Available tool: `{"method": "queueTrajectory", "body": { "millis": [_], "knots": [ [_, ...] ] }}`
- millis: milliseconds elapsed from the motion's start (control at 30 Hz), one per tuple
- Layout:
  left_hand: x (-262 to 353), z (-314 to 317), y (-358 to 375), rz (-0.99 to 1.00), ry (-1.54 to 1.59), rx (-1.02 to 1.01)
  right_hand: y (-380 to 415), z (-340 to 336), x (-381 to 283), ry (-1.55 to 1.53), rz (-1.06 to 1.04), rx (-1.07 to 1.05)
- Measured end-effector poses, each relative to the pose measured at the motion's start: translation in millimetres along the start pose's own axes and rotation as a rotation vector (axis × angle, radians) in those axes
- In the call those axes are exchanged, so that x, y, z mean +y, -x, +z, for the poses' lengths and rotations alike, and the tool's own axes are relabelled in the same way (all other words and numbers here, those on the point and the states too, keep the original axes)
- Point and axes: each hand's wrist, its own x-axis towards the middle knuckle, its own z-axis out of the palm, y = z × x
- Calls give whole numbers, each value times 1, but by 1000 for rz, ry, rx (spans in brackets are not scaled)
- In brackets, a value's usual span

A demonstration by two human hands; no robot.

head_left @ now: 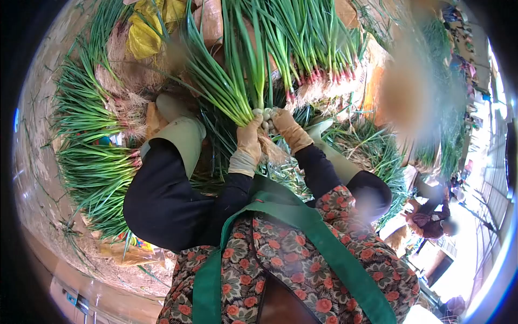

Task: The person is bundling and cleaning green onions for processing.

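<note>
A bunch of green onions (240,78) is gripped between my knees, long leaves pointing away from me and stringy roots hanging toward me. My left hand (250,141), in a tan glove, is closed round the lower stems at their left side. Against the right side of the pale bulbs, my gloved right hand (290,128) is closed with its fingertips pressed on them. More green onions with reddish bulbs (324,73) lie in a row just beyond my hands.
Bundles of green onions (97,146) lie along the left with roots inward. A yellow bag (144,35) sits at upper left. Loose leaves (356,143) cover the ground at right. Another person (431,216) is at the far right. Blurry spots mark the lens.
</note>
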Motion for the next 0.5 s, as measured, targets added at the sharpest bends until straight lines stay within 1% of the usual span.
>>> {"method": "queueTrajectory", "body": {
  "millis": [33,133,167,233,267,300,333,367,400,433,500],
  "knots": [
    [1,1,2,-58,29,-19,-4,0,0,265,-83,117],
    [8,9,9,-141,175,-238,-5,-23,-9,-461,395,-6],
    [7,6,7,-149,161,-249,4,-24,-20,-799,234,-181],
    [2,-1,1,-187,118,-285,40,-17,-104,-983,260,-295],
    [-1,-1,-1,-212,135,-250,35,-19,-100,-881,262,-316],
    [-4,-3,-3,-239,174,-261,25,-22,-91,-777,267,-334],
    [-2,-3,-3,-265,215,-268,12,-18,-78,-781,134,-357],
    [2,-1,-1,-285,257,-273,3,-5,-74,-551,-17,-199],
    [6,0,5,-243,257,-393,1,1,-67,-385,-9,-165],
    [8,1,5,-293,359,-484,4,5,-59,-221,1,-131],
    [10,2,5,-401,561,-664,16,6,-39,-1487,382,-930]
  ]
}}
